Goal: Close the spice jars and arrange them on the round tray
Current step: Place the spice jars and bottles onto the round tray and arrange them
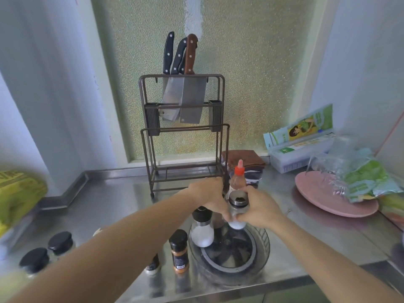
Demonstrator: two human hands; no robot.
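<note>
A clear round tray (pixel 261 256) with a dark centre sits on the steel counter in front of me. A glass jar of white powder (pixel 202 231) with a black cap stands on the tray's left side. Both hands meet over the tray's far edge. My right hand (pixel 261 209) grips a second glass jar (pixel 238 206) whose silver-rimmed top is uncovered. My left hand (pixel 209 194) touches the same jar from the left; what its fingers hold is hidden. An orange spice jar (pixel 179 251) with a black cap stands left of the tray, and another small jar (pixel 153 264) shows under my left forearm.
Two black-capped jars (pixel 47 250) stand at the near left. A knife rack (pixel 183 132) rises behind the tray, with a red-capped squeeze bottle (pixel 237 178) beside it. A pink plate (pixel 323 195) with plastic bags lies to the right, a yellow-green bag (pixel 17 193) far left.
</note>
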